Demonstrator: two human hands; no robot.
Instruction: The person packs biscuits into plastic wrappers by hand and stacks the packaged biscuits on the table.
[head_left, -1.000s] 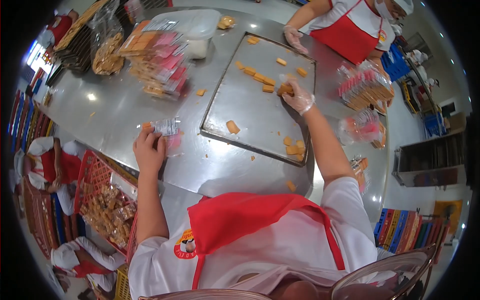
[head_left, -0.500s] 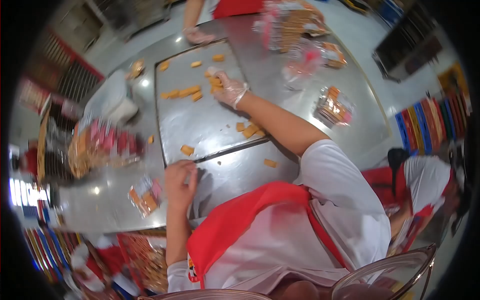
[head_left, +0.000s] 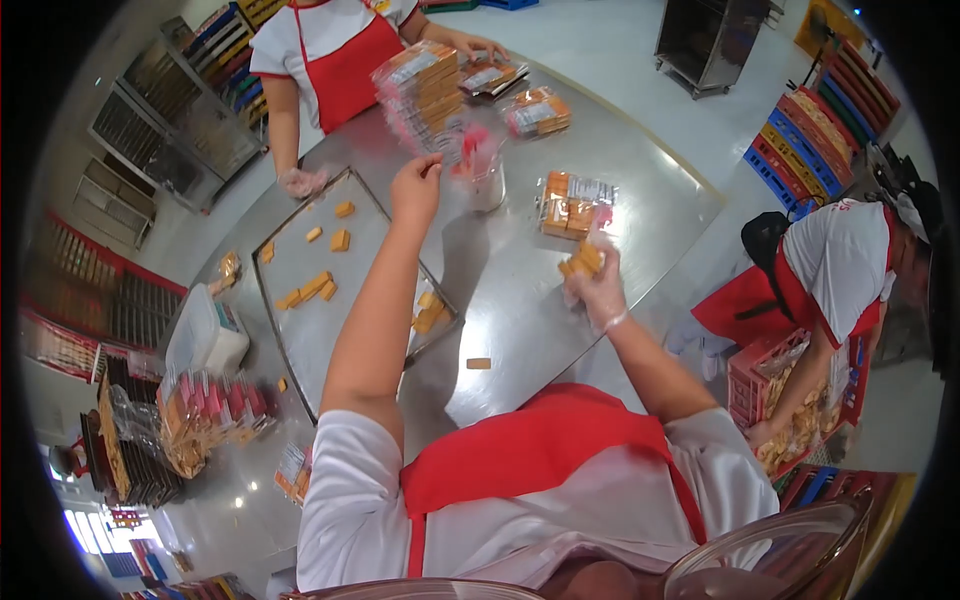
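My right hand (head_left: 600, 290), in a clear plastic glove, is closed around several small golden biscuits (head_left: 582, 262). It is just below a clear pack of biscuits (head_left: 572, 205) lying on the steel table. My bare left hand (head_left: 415, 190) is raised over the table with its fingertips pinched together; whether anything thin is between them, I cannot make out. To the right of those fingers stands a clear container (head_left: 488, 188) with blurred pink and clear plastic in it. More loose biscuits (head_left: 318, 284) lie on the metal tray (head_left: 345, 350), partly hidden behind my left arm.
A tall stack of packs (head_left: 425, 88) stands at the far edge, beside a co-worker in a red apron (head_left: 345, 65). At the left are a white tub (head_left: 208, 335) and a group of packs (head_left: 215, 410). Another person (head_left: 820, 265) bends over a crate (head_left: 750, 390) at right.
My right hand has moved from the tray to the right, carrying biscuits. My left hand has gone from the tray's near edge to beside the clear container. The view has turned right.
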